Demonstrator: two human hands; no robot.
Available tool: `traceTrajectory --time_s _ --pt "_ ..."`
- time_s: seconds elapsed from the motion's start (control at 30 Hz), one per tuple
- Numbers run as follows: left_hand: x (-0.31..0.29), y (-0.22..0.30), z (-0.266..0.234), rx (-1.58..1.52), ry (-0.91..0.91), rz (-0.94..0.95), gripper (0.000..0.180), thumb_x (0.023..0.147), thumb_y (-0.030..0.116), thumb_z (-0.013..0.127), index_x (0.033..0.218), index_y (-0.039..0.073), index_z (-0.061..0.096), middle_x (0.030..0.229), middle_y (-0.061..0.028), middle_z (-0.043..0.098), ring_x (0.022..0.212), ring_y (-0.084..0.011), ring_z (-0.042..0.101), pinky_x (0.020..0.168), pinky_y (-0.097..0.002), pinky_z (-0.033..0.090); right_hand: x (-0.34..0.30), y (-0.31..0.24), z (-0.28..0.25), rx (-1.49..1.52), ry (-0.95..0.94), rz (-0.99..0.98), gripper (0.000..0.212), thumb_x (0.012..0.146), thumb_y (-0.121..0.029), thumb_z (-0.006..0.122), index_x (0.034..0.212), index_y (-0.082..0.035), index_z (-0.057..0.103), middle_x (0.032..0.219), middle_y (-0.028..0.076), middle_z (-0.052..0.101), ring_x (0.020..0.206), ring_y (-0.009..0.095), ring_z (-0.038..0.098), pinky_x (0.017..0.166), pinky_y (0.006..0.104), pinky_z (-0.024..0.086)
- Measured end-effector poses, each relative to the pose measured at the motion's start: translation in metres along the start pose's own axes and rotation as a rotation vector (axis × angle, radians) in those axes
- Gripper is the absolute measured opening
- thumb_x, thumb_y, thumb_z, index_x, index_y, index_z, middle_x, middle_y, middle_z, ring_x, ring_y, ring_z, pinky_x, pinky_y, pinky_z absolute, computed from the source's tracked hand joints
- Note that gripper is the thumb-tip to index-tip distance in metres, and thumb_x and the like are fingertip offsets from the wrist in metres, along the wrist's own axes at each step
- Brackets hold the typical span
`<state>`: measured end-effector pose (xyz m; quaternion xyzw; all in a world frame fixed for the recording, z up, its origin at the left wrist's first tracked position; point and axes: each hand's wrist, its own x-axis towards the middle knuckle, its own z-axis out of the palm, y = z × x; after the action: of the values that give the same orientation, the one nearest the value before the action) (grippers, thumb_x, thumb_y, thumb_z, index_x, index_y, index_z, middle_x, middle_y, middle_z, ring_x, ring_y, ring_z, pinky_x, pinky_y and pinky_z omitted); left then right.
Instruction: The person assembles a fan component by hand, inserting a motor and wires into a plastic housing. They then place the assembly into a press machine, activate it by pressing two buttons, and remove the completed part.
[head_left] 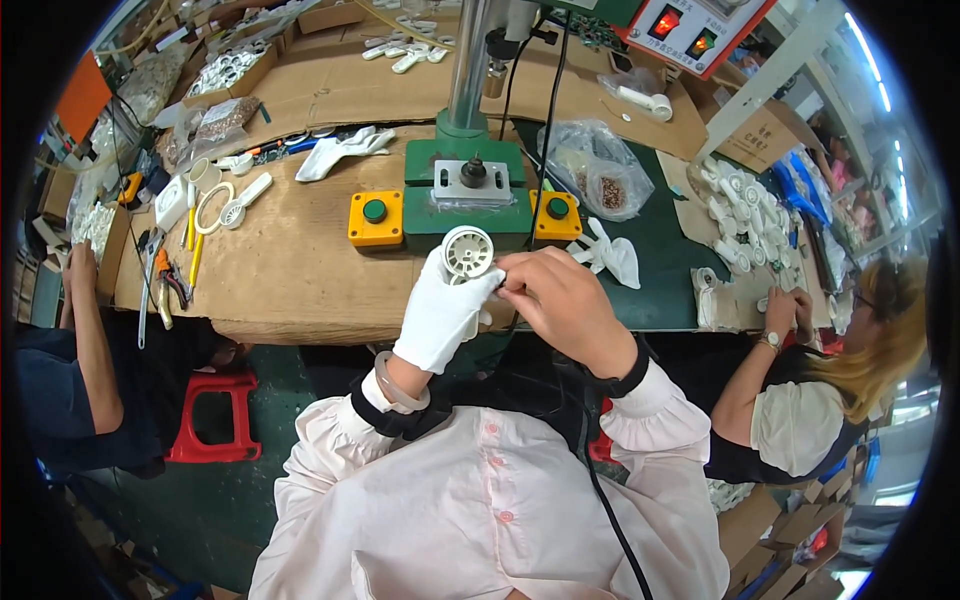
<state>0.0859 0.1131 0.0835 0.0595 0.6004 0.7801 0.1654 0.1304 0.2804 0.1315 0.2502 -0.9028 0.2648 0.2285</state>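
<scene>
In front of the green press, my left hand [435, 320], in a white glove, is closed around a white round slotted plastic housing [467, 252]. Its slotted round face is turned up. My bare right hand [565, 300] meets the left at the housing's right side, thumb and fingers pinched together. A small dark bit shows at those fingertips, too small to name. Just beyond both hands stands the green press base [420, 158] with a metal fixture [450, 180] on it. Yellow button boxes with green buttons flank it, one left [376, 230] and one right [570, 230].
White gloves lie left [345, 152] and right [618, 262] of the press. Bagged small copper-coloured parts [612, 190] sit at right. Pliers [172, 280] and white plastic parts [232, 214] are at left. Co-workers sit both sides; a black cable hangs near my right arm.
</scene>
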Motion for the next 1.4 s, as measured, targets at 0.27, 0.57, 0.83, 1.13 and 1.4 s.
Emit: traceTrajectory --time_s 0.27,0.57,0.83,1.13,1.4 --pt "-0.002 -0.008 -0.010 -0.229 -0.123 -0.049 0.040 0.091 0.011 0.064 0.126 0.004 0.048 0.107 -0.0075 0.063 0.086 -0.0128 0.065 0.056 -0.0251 0.056 -0.004 0.002 0.003 0.036 -0.005 0.051 0.027 0.082 -0.004 0.071 0.108 -0.004 0.066 0.102 0.009 0.066 0.085 0.027 0.064 0.073 0.0327 0.051" --pt "-0.007 -0.011 -0.013 -0.366 -0.338 -0.120 0.048 0.089 0.002 0.054 0.135 0.005 0.041 0.112 -0.0093 0.062 0.091 -0.0160 0.065 0.064 -0.0277 0.058 -0.005 0.011 -0.024 0.512 -0.033 0.472 0.025 0.080 -0.006 0.074 0.104 -0.007 0.072 0.103 0.009 0.063 0.089 0.024 0.061 0.077 0.0293 0.049" --pt "-0.011 -0.010 -0.005 -0.188 -0.363 -0.080 0.052 0.088 0.002 0.053 0.138 0.005 0.039 0.114 -0.0087 0.059 0.091 -0.0161 0.065 0.066 -0.0295 0.058 0.011 0.000 -0.005 0.027 0.037 0.078 0.025 0.073 -0.014 0.081 0.097 -0.008 0.075 0.114 0.010 0.061 0.098 0.025 0.057 0.083 0.0331 0.048" --pt "-0.017 -0.007 -0.012 -0.473 -0.516 -0.123 0.045 0.096 0.020 0.049 0.138 0.007 0.040 0.110 -0.0085 0.060 0.088 -0.0174 0.065 0.066 -0.0296 0.058 0.014 -0.006 -0.011 -0.119 0.000 -0.015 0.024 0.071 -0.019 0.081 0.091 -0.010 0.073 0.110 0.005 0.064 0.096 0.027 0.059 0.081 0.0375 0.047" --pt "-0.011 -0.013 -0.017 -0.566 -0.413 -0.262 0.045 0.106 0.040 0.034 0.136 0.009 0.047 0.105 -0.0057 0.061 0.084 -0.0147 0.065 0.066 -0.0273 0.056 0.022 -0.006 -0.017 -0.200 -0.004 -0.150 0.022 0.071 -0.018 0.080 0.091 -0.012 0.072 0.111 0.003 0.066 0.097 0.026 0.061 0.079 0.0386 0.047"
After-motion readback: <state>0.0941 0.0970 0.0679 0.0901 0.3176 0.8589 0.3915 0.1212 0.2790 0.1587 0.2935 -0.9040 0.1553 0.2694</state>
